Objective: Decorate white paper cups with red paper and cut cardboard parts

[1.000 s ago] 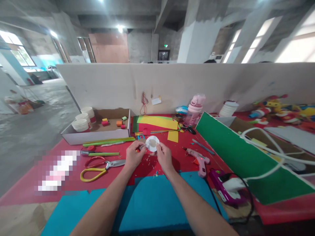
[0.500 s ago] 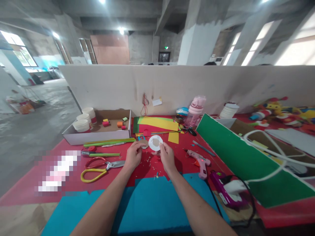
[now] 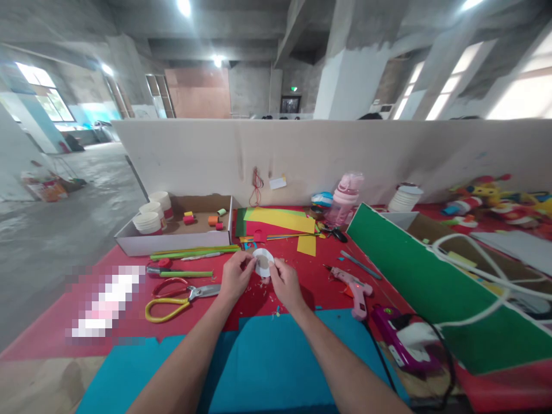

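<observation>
A round white paper disc (image 3: pixel 263 263) with a grey-tan centre is held upright just above the red tabletop. My left hand (image 3: pixel 237 277) pinches its left edge between thumb and fingers. At the right edge, my right hand (image 3: pixel 286 283) grips the same disc, thumb in front. Whether a tan cardboard disc lies behind the white one I cannot tell. Paper scraps are scattered below the hands. Left of my left hand lie large scissors (image 3: pixel 190 294) with red and yellow handles.
A pink glue gun (image 3: pixel 354 290) lies to the right, its cord running by a purple power strip (image 3: pixel 399 339). A green-sided box (image 3: pixel 414 282) stands further right. A shallow box (image 3: pixel 172 246) with paper cups (image 3: pixel 147 222) is at back left. Blue foam (image 3: pixel 276 362) covers the front edge.
My left hand has brought the tan disc to the white one, and it no longer shows separately. The white disc has moved slightly left and down; both hands now hold it.
</observation>
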A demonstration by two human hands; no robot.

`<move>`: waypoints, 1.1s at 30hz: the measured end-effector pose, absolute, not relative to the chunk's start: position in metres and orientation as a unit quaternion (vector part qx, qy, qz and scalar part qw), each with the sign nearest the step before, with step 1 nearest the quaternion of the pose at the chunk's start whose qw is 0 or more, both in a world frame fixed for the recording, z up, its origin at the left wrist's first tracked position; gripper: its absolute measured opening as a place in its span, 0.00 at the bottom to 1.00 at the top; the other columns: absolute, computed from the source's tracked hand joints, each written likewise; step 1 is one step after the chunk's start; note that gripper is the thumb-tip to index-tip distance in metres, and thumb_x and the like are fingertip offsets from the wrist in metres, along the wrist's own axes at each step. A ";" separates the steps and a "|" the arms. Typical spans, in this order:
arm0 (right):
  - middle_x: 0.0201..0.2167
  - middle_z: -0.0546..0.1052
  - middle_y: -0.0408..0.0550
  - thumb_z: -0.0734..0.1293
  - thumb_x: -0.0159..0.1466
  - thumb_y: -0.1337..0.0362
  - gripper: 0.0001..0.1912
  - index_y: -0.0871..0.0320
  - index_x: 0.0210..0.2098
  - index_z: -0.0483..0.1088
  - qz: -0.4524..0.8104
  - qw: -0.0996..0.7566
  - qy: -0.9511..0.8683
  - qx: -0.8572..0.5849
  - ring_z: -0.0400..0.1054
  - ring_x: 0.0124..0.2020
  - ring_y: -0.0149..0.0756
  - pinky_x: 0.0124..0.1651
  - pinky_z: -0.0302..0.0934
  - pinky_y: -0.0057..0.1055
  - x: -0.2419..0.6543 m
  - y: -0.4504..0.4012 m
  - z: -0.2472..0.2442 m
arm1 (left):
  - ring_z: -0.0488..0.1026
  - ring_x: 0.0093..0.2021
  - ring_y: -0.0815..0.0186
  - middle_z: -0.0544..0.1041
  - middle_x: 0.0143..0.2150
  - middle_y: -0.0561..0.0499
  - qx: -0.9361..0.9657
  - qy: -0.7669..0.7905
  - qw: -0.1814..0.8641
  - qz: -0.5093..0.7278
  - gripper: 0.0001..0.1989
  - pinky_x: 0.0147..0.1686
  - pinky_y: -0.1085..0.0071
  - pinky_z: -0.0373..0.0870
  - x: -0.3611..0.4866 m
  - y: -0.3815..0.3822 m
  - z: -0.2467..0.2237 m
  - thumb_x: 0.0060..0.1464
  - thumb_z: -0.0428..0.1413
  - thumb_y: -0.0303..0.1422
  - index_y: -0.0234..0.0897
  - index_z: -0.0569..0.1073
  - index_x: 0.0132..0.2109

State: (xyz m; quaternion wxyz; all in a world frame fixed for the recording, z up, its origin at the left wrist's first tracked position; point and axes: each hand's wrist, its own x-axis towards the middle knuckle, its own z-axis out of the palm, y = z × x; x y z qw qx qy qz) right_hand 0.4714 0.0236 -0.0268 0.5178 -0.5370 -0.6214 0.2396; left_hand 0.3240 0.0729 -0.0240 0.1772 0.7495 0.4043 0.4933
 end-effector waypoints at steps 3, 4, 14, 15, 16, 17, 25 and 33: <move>0.17 0.70 0.42 0.55 0.66 0.58 0.16 0.55 0.24 0.61 0.220 0.510 -0.628 -0.546 0.65 0.21 0.33 0.27 0.54 0.26 0.468 0.023 -0.029 | 0.66 0.28 0.69 0.70 0.26 0.52 0.768 0.388 0.150 0.488 0.10 0.29 0.74 0.62 0.326 0.070 -0.025 0.57 0.51 0.33 0.36 0.70 0.28; 0.17 0.69 0.42 0.55 0.66 0.58 0.16 0.55 0.23 0.60 0.205 0.508 -0.629 -0.552 0.63 0.21 0.32 0.27 0.53 0.26 0.468 0.024 -0.030 | 0.66 0.28 0.69 0.70 0.26 0.52 0.778 0.375 0.145 0.483 0.10 0.30 0.74 0.62 0.328 0.067 -0.025 0.57 0.51 0.32 0.36 0.70 0.28; 0.20 0.71 0.43 0.54 0.65 0.51 0.18 0.56 0.27 0.63 0.286 0.568 -0.535 -0.556 0.66 0.22 0.34 0.25 0.57 0.27 0.483 0.035 -0.035 | 0.56 0.21 0.73 0.58 0.19 0.57 0.738 0.424 0.159 0.500 0.18 0.24 0.75 0.54 0.330 0.066 -0.027 0.57 0.52 0.36 0.36 0.61 0.21; 0.20 0.71 0.44 0.55 0.65 0.51 0.18 0.56 0.28 0.64 0.300 0.571 -0.534 -0.547 0.66 0.21 0.34 0.24 0.58 0.27 0.483 0.034 -0.034 | 0.56 0.21 0.73 0.57 0.18 0.58 0.725 0.439 0.173 0.502 0.18 0.23 0.76 0.54 0.326 0.072 -0.028 0.55 0.53 0.36 0.36 0.60 0.20; 0.20 0.71 0.43 0.55 0.64 0.50 0.18 0.56 0.27 0.64 0.311 0.573 -0.534 -0.538 0.66 0.21 0.34 0.23 0.58 0.27 0.482 0.034 -0.034 | 0.57 0.21 0.73 0.58 0.18 0.58 0.713 0.445 0.197 0.505 0.16 0.23 0.76 0.54 0.322 0.077 -0.030 0.53 0.54 0.36 0.36 0.61 0.21; 0.20 0.70 0.43 0.56 0.64 0.50 0.18 0.56 0.27 0.64 0.320 0.575 -0.535 -0.530 0.66 0.20 0.34 0.21 0.58 0.27 0.482 0.033 -0.033 | 0.58 0.22 0.73 0.61 0.19 0.58 0.702 0.441 0.235 0.507 0.13 0.24 0.76 0.55 0.318 0.082 -0.031 0.52 0.55 0.35 0.36 0.65 0.23; 0.19 0.69 0.43 0.58 0.63 0.51 0.17 0.57 0.27 0.66 0.343 0.554 -0.561 -0.510 0.63 0.20 0.33 0.21 0.57 0.26 0.484 0.035 -0.035 | 0.64 0.24 0.72 0.72 0.23 0.53 0.622 0.390 0.476 0.485 0.15 0.27 0.75 0.62 0.314 0.086 -0.024 0.50 0.58 0.40 0.32 0.78 0.38; 0.21 0.70 0.45 0.57 0.64 0.54 0.17 0.56 0.27 0.68 0.241 0.506 -0.631 -0.536 0.63 0.25 0.35 0.26 0.52 0.27 0.487 0.035 -0.037 | 0.70 0.29 0.68 0.78 0.29 0.49 0.654 0.404 0.447 0.457 0.11 0.31 0.74 0.65 0.313 0.086 -0.026 0.46 0.60 0.37 0.33 0.79 0.34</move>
